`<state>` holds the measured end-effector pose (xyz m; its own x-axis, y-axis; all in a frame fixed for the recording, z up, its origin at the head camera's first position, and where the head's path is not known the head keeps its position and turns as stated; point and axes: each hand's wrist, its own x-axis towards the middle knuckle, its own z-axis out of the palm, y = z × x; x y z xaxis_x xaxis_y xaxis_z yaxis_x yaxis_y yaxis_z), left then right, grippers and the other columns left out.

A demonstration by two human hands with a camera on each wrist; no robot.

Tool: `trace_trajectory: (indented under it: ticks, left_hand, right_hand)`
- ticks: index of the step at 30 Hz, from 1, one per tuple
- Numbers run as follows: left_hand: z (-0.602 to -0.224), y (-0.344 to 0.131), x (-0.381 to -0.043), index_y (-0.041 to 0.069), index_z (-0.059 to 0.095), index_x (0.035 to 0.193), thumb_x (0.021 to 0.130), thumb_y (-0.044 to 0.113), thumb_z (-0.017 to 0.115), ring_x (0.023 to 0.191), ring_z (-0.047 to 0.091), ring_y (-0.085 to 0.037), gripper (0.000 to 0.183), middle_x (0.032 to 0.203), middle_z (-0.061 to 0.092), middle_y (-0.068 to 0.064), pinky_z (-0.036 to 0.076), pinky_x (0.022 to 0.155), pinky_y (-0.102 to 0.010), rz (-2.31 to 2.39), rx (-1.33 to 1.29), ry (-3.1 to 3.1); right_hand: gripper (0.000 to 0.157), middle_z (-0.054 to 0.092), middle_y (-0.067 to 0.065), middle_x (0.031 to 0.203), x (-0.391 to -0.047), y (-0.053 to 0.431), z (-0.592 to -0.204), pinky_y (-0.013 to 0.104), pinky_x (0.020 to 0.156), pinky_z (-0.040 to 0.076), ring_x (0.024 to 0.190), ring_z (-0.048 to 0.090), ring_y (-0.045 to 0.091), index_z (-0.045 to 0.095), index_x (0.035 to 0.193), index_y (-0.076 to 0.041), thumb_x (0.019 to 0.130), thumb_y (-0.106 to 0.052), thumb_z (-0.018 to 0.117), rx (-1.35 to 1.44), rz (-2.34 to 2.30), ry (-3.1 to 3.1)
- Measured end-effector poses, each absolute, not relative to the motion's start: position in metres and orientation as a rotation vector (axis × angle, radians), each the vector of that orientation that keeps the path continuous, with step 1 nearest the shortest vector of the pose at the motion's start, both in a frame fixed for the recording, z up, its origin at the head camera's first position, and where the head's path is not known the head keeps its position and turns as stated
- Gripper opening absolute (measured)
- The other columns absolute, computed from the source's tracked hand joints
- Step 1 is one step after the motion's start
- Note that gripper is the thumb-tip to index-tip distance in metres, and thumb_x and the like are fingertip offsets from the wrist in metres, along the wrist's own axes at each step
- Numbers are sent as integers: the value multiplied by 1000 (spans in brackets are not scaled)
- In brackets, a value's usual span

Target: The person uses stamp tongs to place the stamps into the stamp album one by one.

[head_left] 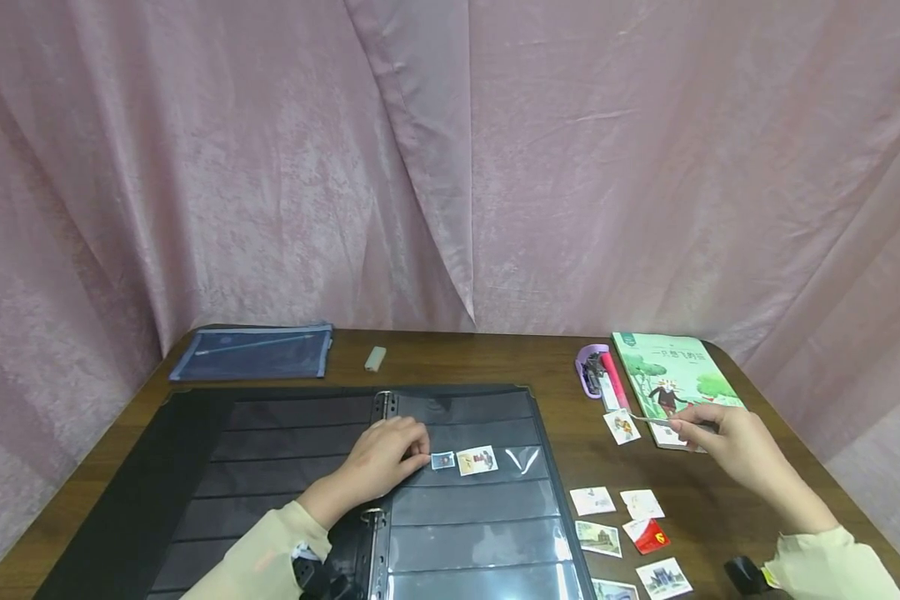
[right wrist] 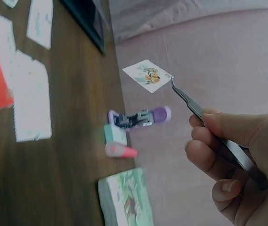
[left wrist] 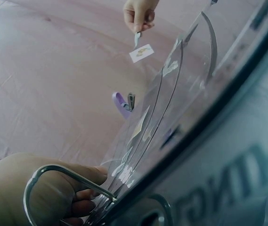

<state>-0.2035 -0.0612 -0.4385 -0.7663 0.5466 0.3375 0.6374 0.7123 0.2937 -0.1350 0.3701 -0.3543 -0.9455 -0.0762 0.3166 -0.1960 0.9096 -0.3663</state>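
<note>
My right hand [head_left: 731, 442] grips a pair of tweezers [right wrist: 197, 110]. Their bent tips hold a white-edged stamp [right wrist: 149, 75] with an orange-brown picture by one corner, raised off the table. Across the open black stamp album [head_left: 270, 508], my left hand [head_left: 386, 458] lies by the ring spine, thumb and fingertips pinching the edge of a clear pocket [head_left: 450, 433] on the right page. Beside those fingertips, a small blue stamp [head_left: 443, 460] and a larger pale stamp [head_left: 477, 460] sit side by side in one pocket row. A metal ring [left wrist: 53, 169] crosses in front of the left hand in the left wrist view.
Several loose stamps [head_left: 600, 537], one a red and white stamp [head_left: 647, 536], lie right of the album. Behind them are a purple object [head_left: 588, 371], a pink marker [head_left: 613, 375] and a green book [head_left: 671, 367]. A blue pouch [head_left: 255, 352] and an eraser [head_left: 375, 359] lie at the back.
</note>
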Motion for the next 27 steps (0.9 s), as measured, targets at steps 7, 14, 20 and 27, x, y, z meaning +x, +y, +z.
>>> trace_trajectory:
  ticks: [7, 14, 20, 27]
  left_hand:
    - [-439, -62, -204, 30, 51, 71, 77, 32, 68, 66, 39, 2, 18, 69, 44, 19, 35, 65, -20, -583, -948, -2693]
    - [-440, -62, -204, 29, 51, 70, 75, 33, 69, 66, 39, 1, 20, 68, 45, 19, 35, 65, -20, -584, -946, -2676]
    - [-440, -62, -203, 28, 51, 71, 75, 33, 69, 66, 40, 0, 20, 68, 45, 18, 36, 66, -21, -587, -953, -2676]
    - [-439, -62, -203, 28, 51, 71, 76, 33, 69, 67, 41, 0, 19, 68, 45, 18, 36, 66, -21, -580, -950, -2678]
  right_hand:
    - [13, 59, -6, 59, -147, 350, -353, 20, 49, 34, 51, 45, -1, 68, 82, -13, 84, -25, 62, 243, 627, -2785]
    - [20, 62, 0, 62, -158, 328, -358, 21, 48, 37, 52, 49, 0, 67, 87, -12, 85, -30, 59, 231, 731, -2832]
    - [22, 65, 4, 67, -169, 310, -365, 20, 54, 43, 58, 58, 4, 68, 88, -10, 84, -30, 60, 242, 829, -2839]
    - [20, 64, 5, 65, -179, 288, -374, 21, 54, 42, 56, 58, 7, 68, 86, -10, 84, -29, 61, 227, 913, -2820]
